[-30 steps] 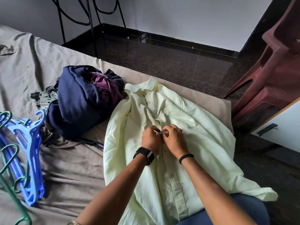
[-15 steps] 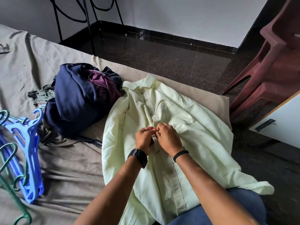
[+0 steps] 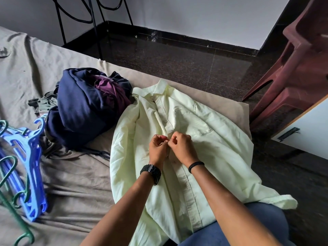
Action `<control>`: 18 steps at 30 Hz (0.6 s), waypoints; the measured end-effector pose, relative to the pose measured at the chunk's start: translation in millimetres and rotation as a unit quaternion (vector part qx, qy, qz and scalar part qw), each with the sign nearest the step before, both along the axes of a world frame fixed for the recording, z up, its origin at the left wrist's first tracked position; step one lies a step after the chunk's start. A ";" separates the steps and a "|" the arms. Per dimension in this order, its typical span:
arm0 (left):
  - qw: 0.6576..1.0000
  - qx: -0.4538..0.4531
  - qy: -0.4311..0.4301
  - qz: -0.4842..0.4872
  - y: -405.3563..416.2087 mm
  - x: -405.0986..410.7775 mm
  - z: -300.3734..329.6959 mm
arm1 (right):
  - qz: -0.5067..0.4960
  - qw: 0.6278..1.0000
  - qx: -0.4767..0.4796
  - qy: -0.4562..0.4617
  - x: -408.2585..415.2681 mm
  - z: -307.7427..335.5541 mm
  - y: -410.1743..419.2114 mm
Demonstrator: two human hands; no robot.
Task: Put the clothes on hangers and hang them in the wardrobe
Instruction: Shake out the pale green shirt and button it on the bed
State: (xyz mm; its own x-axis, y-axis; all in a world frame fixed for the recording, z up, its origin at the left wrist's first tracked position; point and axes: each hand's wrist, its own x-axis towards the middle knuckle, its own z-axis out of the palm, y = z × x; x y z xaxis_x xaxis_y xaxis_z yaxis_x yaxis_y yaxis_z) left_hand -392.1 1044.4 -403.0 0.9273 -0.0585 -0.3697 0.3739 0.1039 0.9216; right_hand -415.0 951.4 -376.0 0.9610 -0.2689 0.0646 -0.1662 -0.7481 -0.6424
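Note:
A pale yellow-green shirt [image 3: 209,146] lies spread front-up across the bed corner and my lap, collar pointing away. My left hand [image 3: 158,147] and my right hand [image 3: 182,147] meet at the button placket mid-chest, fingers curled, each pinching the placket's edge. A heap of navy and purple clothes [image 3: 85,107] sits left of the shirt. Blue hangers [image 3: 30,166] and green hangers [image 3: 10,190] lie at the bed's left edge.
The bed is covered by a wrinkled grey-brown sheet [image 3: 71,189]. A maroon plastic chair [image 3: 298,64] stands at right above a white cabinet door with a black handle [image 3: 288,134]. A black metal frame [image 3: 95,20] stands on the dark floor behind the bed.
Both hands have slid a little down the placket toward me and stay pinched on it. The view has shifted slightly.

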 end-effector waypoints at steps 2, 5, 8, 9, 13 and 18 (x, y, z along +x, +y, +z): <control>0.999 0.046 -0.005 -0.009 -0.7 1.6 -1.9 | -0.037 0.998 0.057 0.015 -2.1 -5.3 -4.7; 0.986 0.158 -0.036 -0.046 -0.1 6.5 4.5 | -0.060 0.992 0.105 0.022 -12.1 -9.5 -8.0; 0.964 0.245 -0.075 -0.068 8.2 4.5 11.1 | -0.056 0.995 0.064 -0.051 -30.8 -8.2 -7.5; 0.960 0.256 -0.079 -0.075 13.3 0.6 12.3 | -0.055 0.995 0.044 -0.074 -38.4 -8.8 -6.6; 0.942 0.303 -0.091 -0.114 36.0 -20.9 9.6 | -0.038 0.997 0.025 -0.067 -66.4 -19.1 1.7; 0.905 0.340 -0.131 -0.218 42.1 -35.4 15.5 | -0.013 1.000 -0.026 -0.008 -76.9 -26.5 11.7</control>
State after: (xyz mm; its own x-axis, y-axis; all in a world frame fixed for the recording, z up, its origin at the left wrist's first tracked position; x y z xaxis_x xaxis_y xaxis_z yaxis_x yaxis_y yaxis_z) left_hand -427.5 1086.5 -387.5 0.9319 -0.2819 -0.2284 0.0020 -0.6256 0.7801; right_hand -491.9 963.1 -402.5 0.9522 -0.2905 0.0946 -0.1768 -0.7765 -0.6048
